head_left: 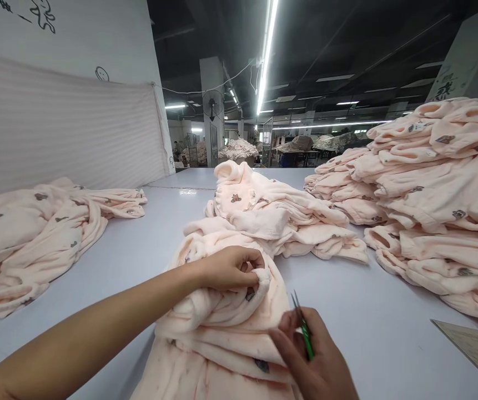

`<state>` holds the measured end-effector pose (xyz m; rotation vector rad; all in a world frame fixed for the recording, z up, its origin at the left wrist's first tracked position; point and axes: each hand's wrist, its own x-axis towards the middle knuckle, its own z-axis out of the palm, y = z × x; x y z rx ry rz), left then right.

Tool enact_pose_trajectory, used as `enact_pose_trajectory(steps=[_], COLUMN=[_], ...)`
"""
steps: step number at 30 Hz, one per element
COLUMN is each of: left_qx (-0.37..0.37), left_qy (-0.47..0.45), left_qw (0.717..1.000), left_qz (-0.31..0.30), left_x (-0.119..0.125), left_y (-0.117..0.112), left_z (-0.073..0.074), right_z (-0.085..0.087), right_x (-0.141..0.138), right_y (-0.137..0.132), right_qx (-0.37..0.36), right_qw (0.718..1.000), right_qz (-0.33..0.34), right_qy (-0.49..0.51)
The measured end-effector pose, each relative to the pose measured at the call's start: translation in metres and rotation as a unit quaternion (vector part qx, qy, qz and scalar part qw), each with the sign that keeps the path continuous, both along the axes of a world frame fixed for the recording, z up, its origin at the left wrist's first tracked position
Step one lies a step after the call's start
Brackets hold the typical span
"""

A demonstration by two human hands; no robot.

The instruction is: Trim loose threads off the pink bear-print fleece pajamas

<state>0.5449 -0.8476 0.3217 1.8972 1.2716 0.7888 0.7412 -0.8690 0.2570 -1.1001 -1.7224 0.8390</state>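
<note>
A pale pink plush garment (222, 355) with small grey printed motifs lies bunched in front of me. My left hand (234, 269) is closed on a rolled edge of it, thumb and fingers pinching the fabric. Just to the right, my right hand (311, 355) is wrapped round green-handled thread snips (304, 328), whose thin dark blades point up and away from me. The blade tips are apart from the cloth. Beyond my left hand, another pink garment (280, 216) lies crumpled, showing a round frilled patch with a brown motif.
On the right, a tall stack of pink garments (438, 183) rises above the white table (388, 322). A loose pile of similar garments (43, 233) lies at the left. A flat printed board (476, 350) sits at the right edge. A pale cloth sheet (64, 128) hangs behind.
</note>
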Motion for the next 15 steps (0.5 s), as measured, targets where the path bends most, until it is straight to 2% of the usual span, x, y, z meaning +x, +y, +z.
enact_pose_trajectory(steps=[5, 9, 15], left_qx=[-0.003, -0.033, -0.106], left_qy=[-0.088, -0.118, -0.123], left_qw=[0.996, 0.992, 0.985], left_qz=[0.001, -0.012, -0.050], left_x=[-0.002, -0.013, -0.025], left_y=[-0.001, 0.003, 0.011], left_z=[-0.006, -0.008, -0.008], right_z=[0.007, 0.007, 0.001], right_x=[-0.034, -0.034, -0.030], right_y=[0.007, 0.018, 0.043], right_qx=[0.030, 0.036, 0.010], right_qw=[0.999, 0.997, 0.997], right_qz=[-0.001, 0.051, 0.052], right_qy=[-0.012, 0.046, 0.062])
